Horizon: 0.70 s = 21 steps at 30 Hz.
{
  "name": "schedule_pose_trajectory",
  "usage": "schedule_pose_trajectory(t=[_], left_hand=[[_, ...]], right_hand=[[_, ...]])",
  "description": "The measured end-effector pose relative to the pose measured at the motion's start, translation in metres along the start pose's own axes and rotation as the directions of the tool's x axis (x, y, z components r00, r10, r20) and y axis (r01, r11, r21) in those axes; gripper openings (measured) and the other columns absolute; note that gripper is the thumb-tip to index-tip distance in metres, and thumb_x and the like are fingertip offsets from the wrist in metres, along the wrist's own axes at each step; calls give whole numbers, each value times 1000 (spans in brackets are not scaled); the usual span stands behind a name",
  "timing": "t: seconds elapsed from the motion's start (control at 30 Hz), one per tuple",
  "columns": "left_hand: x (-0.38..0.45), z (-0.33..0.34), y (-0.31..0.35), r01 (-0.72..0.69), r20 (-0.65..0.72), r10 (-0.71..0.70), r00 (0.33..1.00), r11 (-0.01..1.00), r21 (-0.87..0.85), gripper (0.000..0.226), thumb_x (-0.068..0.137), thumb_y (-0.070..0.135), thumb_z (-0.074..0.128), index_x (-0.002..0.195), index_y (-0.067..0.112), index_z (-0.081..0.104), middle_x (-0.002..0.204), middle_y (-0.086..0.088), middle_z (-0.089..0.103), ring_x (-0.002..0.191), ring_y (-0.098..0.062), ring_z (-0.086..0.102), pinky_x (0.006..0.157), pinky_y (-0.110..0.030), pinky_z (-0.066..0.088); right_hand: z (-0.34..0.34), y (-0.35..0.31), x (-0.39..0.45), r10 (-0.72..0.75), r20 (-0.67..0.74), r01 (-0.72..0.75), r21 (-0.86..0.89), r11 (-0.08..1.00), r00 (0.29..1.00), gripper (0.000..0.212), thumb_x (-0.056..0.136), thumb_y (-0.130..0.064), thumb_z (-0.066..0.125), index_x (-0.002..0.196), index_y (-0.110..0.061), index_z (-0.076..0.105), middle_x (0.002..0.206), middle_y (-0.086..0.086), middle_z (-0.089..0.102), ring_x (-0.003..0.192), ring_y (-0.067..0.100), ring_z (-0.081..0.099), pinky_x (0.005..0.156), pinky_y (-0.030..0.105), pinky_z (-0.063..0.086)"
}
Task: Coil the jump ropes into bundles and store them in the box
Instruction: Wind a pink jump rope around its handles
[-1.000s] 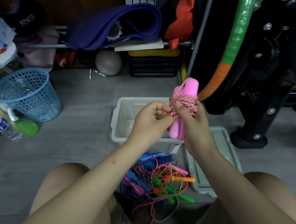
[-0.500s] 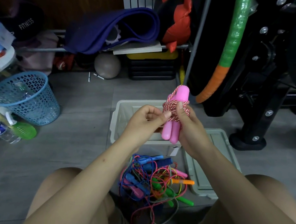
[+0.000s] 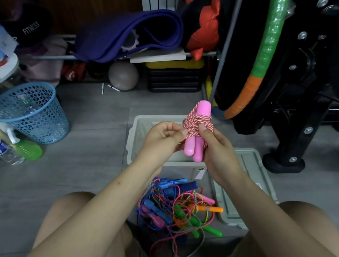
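Observation:
A pink-handled jump rope (image 3: 198,136) with red-and-white cord wound round its two handles is held upright above the open grey box (image 3: 135,132). My right hand (image 3: 218,154) grips the bundle from the right, thumb on the coils. My left hand (image 3: 163,138) pinches the cord at the bundle's left side. On the floor between my knees lies a tangled heap of several coloured jump ropes (image 3: 177,209) with blue, pink, green and orange handles.
The box's grey lid (image 3: 243,181) lies on the floor to its right. A blue mesh basket (image 3: 30,112) and a water bottle (image 3: 0,149) sit at the left. Black gym equipment (image 3: 294,123), a hoop (image 3: 266,55), a purple mat (image 3: 129,34) and a ball (image 3: 123,76) stand behind.
The bundle has stayed above the box, shifting only slightly in view. My left hand keeps working the cord at the coils; my right hand's grip is unchanged.

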<state>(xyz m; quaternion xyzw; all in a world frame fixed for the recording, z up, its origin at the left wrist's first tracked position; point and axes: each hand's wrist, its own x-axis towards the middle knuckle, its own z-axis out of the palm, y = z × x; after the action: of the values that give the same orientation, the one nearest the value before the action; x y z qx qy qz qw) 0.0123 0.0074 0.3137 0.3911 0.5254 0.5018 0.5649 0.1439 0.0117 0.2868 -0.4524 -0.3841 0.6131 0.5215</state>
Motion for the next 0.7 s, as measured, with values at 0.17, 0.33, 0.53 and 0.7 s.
schedule_pose_trajectory(t=[0.17, 0.33, 0.53, 0.7], left_hand=[[1, 3, 2, 19, 62, -12, 998, 993, -117, 21, 92, -5, 50, 78, 11, 49, 77, -8, 60, 58, -7, 64, 59, -21, 56], [1, 1, 3, 56, 140, -23, 990, 970, -235, 21, 93, -6, 46, 79, 9, 52, 70, -4, 61, 58, -8, 62, 61, -24, 57], [10, -6, -4, 89, 58, -89, 994, 996, -1, 20, 96, 33, 51, 100, 14, 58, 94, -5, 66, 90, -18, 62, 65, -29, 51], [12, -10, -9, 206, 76, -213, 974, 975, 86, 35, 95, 49, 46, 103, 20, 65, 92, -5, 72, 86, -18, 66, 67, -29, 51]], right_hand=[[6, 0, -1, -79, -98, 71, -88, 994, 992, 30, 90, -41, 53, 95, -18, 71, 101, 9, 72, 101, 29, 65, 96, 53, 47], [6, -3, -1, -115, -105, 104, -101, 989, 988, 27, 97, -37, 47, 95, -21, 69, 103, 9, 71, 102, 27, 65, 97, 49, 47], [4, 3, 4, -30, 5, 30, -41, 999, 1000, 30, 92, -48, 47, 113, -31, 61, 115, 2, 68, 112, 22, 62, 102, 49, 43], [12, 12, 7, 94, 74, -99, 66, 993, 993, 35, 96, -44, 39, 122, -26, 53, 121, 10, 63, 115, 25, 59, 106, 50, 39]])
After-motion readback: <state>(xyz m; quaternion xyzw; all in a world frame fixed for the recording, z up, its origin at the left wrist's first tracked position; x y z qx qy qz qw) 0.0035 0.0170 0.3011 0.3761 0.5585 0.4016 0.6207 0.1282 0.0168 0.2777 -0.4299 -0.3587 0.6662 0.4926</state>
